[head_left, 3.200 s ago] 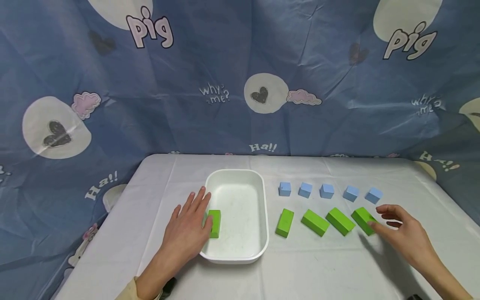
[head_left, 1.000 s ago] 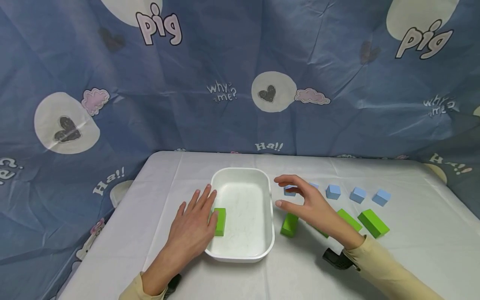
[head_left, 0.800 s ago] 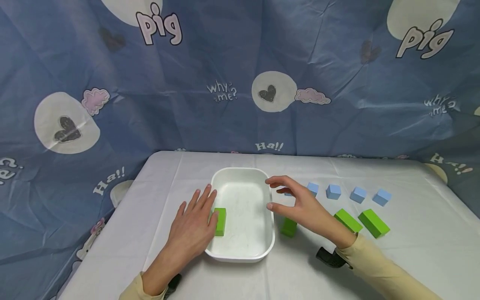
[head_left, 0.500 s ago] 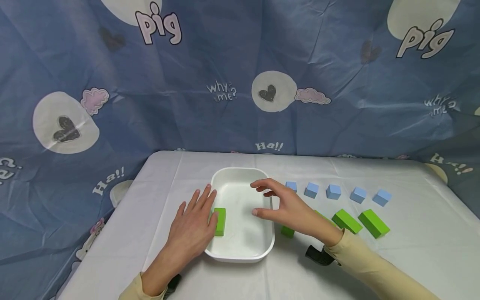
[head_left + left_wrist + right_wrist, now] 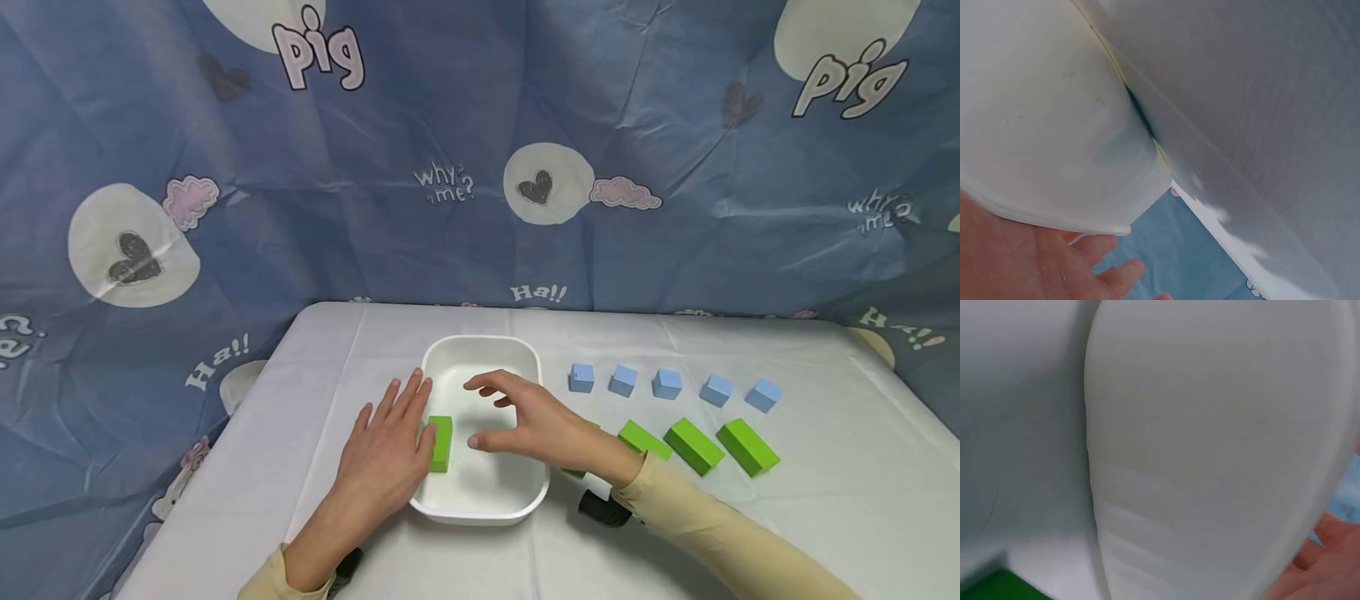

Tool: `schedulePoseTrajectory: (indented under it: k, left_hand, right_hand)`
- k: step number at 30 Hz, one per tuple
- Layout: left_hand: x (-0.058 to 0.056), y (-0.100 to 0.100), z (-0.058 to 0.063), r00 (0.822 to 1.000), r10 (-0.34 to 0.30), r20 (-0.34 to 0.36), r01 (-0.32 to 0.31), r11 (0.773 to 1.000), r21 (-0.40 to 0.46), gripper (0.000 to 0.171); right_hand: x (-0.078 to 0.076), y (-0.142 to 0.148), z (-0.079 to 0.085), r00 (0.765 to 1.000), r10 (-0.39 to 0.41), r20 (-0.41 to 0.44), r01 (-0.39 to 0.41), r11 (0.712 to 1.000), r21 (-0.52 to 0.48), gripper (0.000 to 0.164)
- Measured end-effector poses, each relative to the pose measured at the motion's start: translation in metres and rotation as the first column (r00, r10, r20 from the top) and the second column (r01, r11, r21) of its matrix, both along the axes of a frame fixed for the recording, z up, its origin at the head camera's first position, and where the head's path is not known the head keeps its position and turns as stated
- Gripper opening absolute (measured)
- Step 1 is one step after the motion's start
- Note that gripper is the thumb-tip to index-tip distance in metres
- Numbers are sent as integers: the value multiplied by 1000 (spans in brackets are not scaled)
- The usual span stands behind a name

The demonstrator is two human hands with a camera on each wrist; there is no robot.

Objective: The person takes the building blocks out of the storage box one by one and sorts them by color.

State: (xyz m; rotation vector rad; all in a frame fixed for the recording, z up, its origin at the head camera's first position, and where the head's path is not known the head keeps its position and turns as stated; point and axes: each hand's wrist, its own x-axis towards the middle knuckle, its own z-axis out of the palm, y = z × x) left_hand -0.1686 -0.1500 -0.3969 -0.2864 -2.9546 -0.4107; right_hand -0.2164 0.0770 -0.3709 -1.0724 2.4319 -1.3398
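A white plastic tub point(image 5: 486, 502) stands in the middle of the head view, with one green rectangular block point(image 5: 442, 446) lying inside at its left wall. My left hand point(image 5: 382, 454) lies over the tub's left rim, fingers straight, the thumb overlapping the green block. Over the tub's middle reaches my right hand point(image 5: 532, 421), thumb and bent fingers wide apart with nothing between them, pointing toward that block. Each wrist view shows the tub's outer wall point(image 5: 1054, 125) point(image 5: 1210, 456) up close; in the left one, my left hand point(image 5: 1054, 262) is against its rim.
Right of the tub, a row of several blue cubes point(image 5: 667, 384) runs across the white table point(image 5: 825, 533). In front of them lie several green blocks point(image 5: 693, 446), the leftmost partly hidden by my right forearm. A blue printed cloth point(image 5: 420, 100) hangs behind the table.
My right hand has travelled left from the rightmost green block, across the rows, to over the tub, carrying nothing. My left hand has stayed on the rim. The view has shifted slightly.
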Motion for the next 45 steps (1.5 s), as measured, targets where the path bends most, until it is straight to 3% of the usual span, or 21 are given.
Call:
schedulePoseTrajectory:
  k: [9,15,31,45]
  left_hand:
    - [-1,0,0,1000,-5,-6,5,1000,-8,57]
    - [-1,0,0,1000,-5,-8,5,1000,-8,57]
    - [-1,3,1,1000,2,7,-2,1000,-11,58]
    - [0,2,-1,1000,8,21,-8,1000,-11,58]
  right_hand:
    - [-6,-15,-4,999,35,-7,-34,994,100,61]
    - [-12,-25,-6,994,78,77,-85,992,95,59]
    - [-18,-40,-16,983,79,168,-99,989,112,58]
    - [-21,-49,-19,982,66,178,-102,974,200,59]
